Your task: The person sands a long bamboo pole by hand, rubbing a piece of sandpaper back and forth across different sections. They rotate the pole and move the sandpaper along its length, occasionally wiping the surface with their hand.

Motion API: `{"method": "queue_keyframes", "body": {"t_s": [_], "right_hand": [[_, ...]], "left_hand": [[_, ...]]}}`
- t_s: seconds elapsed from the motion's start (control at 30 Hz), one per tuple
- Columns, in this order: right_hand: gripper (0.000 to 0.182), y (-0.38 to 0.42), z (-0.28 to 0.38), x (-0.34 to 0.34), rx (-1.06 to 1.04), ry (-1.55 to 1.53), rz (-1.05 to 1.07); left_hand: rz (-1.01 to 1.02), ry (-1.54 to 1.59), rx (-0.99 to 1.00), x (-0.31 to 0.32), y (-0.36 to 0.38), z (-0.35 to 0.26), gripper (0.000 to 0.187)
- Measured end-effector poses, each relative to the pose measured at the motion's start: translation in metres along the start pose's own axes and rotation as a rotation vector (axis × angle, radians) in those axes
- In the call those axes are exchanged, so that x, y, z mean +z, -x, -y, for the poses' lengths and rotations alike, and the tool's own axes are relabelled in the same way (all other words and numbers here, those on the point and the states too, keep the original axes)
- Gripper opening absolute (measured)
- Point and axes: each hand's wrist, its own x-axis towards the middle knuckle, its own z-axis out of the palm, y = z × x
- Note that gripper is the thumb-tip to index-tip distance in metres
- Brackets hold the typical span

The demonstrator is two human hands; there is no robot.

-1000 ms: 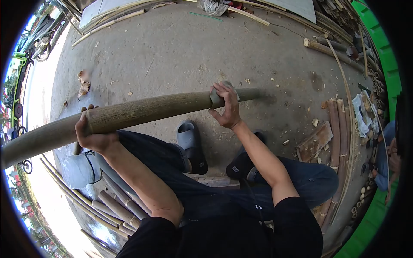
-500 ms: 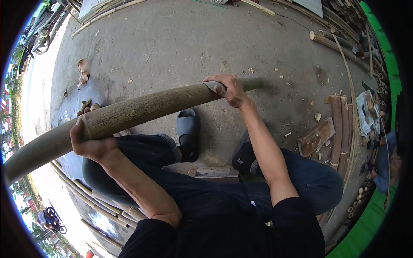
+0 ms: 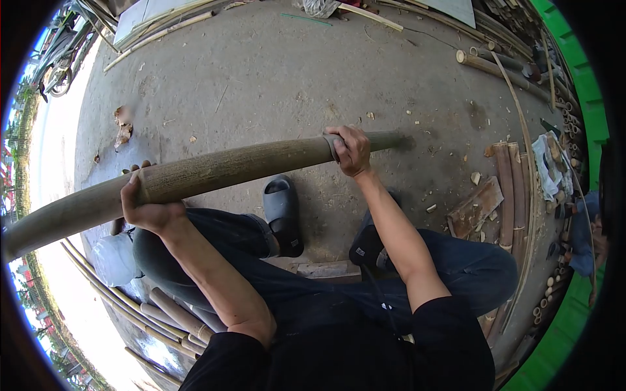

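Observation:
A long thick bamboo pole (image 3: 235, 168) lies across the view, from the far left edge to just right of centre. My left hand (image 3: 149, 205) is wrapped round it from below, left of centre, with the fingertips showing over the top. Near the pole's right part, my right hand (image 3: 352, 150) is closed over a grey piece (image 3: 331, 147) that lies against the bamboo; whether this is a cloth or a tool I cannot tell. The pole's right end is close to the floor.
Bamboo lengths (image 3: 506, 189) and a flat board (image 3: 475, 207) lie on the right, beside a plastic bag (image 3: 549, 166). More poles (image 3: 173, 316) lie at lower left. Another person (image 3: 580, 234) is at the far right. My sandalled foot (image 3: 282, 212) is below the pole.
My right hand has moved slightly right along the pole with the grey piece. My left hand and the pole's left part sit a little further right and higher in view. The camera view has shifted slightly.

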Motion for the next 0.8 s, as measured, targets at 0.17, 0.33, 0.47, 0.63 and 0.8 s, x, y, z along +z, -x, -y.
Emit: {"method": "queue_keyframes", "body": {"t_s": [0.17,0.33,0.47,0.63,0.8], "right_hand": [[0.039,0.05,-0.11,-0.025,0.129,0.259,-0.319],[0.035,0.06,-0.174,-0.036,0.041,0.323,-0.088],[0.041,-0.021,0.025,0.001,-0.006,-0.045,-0.027],[0.04,-0.006,0.023,0.009,-0.172,0.054,-0.206],[0.041,0.036,-0.095,-0.022,0.193,0.203,-0.203]], "left_hand": [[-0.01,-0.026,-0.021,-0.004,-0.007,0.004,0.053],[0.026,0.0,-0.03,-0.005,-0.006,0.002,0.055],[-0.004,-0.058,-0.002,-0.003,-0.01,0.002,0.047],[-0.007,-0.085,-0.016,0.003,-0.005,-0.001,0.046],[-0.071,-0.091,-0.027,-0.011,-0.015,0.006,0.045]]}}
